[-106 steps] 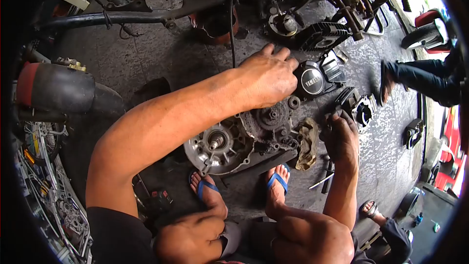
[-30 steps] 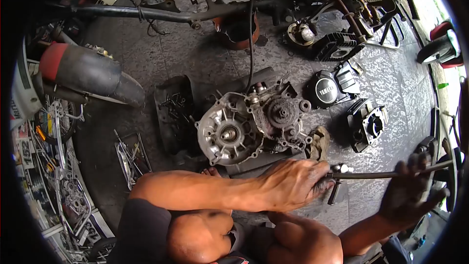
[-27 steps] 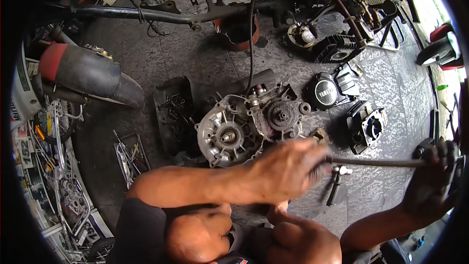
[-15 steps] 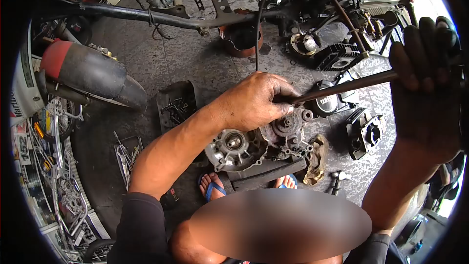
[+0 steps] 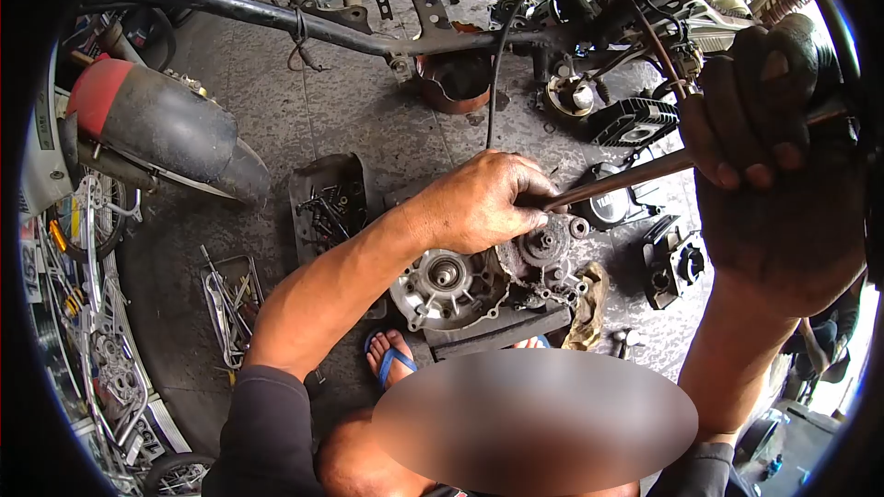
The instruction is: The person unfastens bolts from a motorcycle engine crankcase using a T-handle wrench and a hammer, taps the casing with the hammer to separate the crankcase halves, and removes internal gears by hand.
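Observation:
My right hand (image 5: 769, 147), dark with grease, is wrapped round the upper end of a long metal rod (image 5: 635, 182). The rod slants down to the left, to my left hand (image 5: 488, 202), whose thumb and fingers pinch its lower end. That end is partly hidden by the fingers. My left hand is just above the opened engine crankcase (image 5: 447, 285); whether the rod touches the engine, I cannot tell. A gear (image 5: 545, 241) shows on the engine's right half, right below my left fingertips. A dark block (image 5: 497, 327) lies under the engine's front edge.
A tray (image 5: 364, 175) of bolts stands left of the engine, with a rack of tools (image 5: 230, 304) beyond. At right lie a round cover (image 5: 608, 205), a cylinder block (image 5: 672, 262) and a hammer (image 5: 628, 340). A motorcycle frame (image 5: 341, 34) spans the far side.
My right hand has moved left and a little lower, looking larger now, and the rod has come with it. My left hand keeps its pinch near the engine. The view has shifted slightly.

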Demonstrator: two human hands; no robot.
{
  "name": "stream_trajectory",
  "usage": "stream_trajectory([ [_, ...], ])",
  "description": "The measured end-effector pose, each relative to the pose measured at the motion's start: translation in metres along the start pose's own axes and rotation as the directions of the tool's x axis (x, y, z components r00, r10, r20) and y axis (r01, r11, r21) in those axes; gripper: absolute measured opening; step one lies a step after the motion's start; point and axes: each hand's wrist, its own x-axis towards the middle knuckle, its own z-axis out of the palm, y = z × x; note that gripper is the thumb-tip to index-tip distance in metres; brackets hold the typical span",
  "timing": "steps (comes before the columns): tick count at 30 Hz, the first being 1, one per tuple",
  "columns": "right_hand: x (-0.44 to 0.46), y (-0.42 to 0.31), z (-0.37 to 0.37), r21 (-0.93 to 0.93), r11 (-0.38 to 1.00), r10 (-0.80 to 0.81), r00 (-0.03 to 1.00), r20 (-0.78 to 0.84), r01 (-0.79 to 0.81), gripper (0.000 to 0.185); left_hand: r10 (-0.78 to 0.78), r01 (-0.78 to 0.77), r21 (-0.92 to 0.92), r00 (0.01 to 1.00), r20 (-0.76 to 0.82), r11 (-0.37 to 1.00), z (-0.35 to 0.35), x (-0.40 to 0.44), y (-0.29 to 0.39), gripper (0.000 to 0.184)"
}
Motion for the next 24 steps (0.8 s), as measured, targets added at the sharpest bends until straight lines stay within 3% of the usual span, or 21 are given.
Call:
stream_trajectory([
  [11,0.011,0.002,0.019,0.016,0.998,0.065,0.996,0.068,-0.067,0.045,-0.004,0.005,0.045,1.000,-0.015,0.999,0.000,-0.008,0.002,0.024],
  [17,0.021,-0.001,0.032,0.012,0.979,0.199,0.974,0.109,-0.202,0.043,-0.050,0.051,0.034,0.998,-0.028,0.998,0.000,-0.011,0.000,0.021],
  [18,0.019,0.002,0.036,-0.003,0.987,0.161,0.985,0.058,-0.161,0.038,0.064,-0.060,0.052,0.995,-0.082,0.997,0.003,-0.011,-0.008,0.020],
  [20,0.008,0.010,0.050,-0.086,0.996,-0.005,0.990,-0.144,-0.008,0.029,-0.060,0.061,0.039,0.997,-0.047,0.997,0.003,-0.012,-0.005,0.020],
  [22,0.012,0.006,0.056,-0.301,0.952,-0.008,0.985,-0.175,-0.045,0.024,0.003,0.000,0.089,0.999,-0.035,0.996,0.002,-0.014,0.000,0.021],
  [23,0.020,-0.007,0.053,-0.512,0.847,0.092,0.988,-0.122,-0.142,0.023,-0.043,0.044,0.017,0.997,-0.064,0.999,0.001,-0.018,0.004,0.021],
  [24,0.031,-0.023,0.051,-0.738,0.651,0.202,0.978,-0.060,-0.180,0.021,-0.090,0.086,-0.055,0.992,-0.089,0.995,0.001,-0.020,0.008,0.021],
])
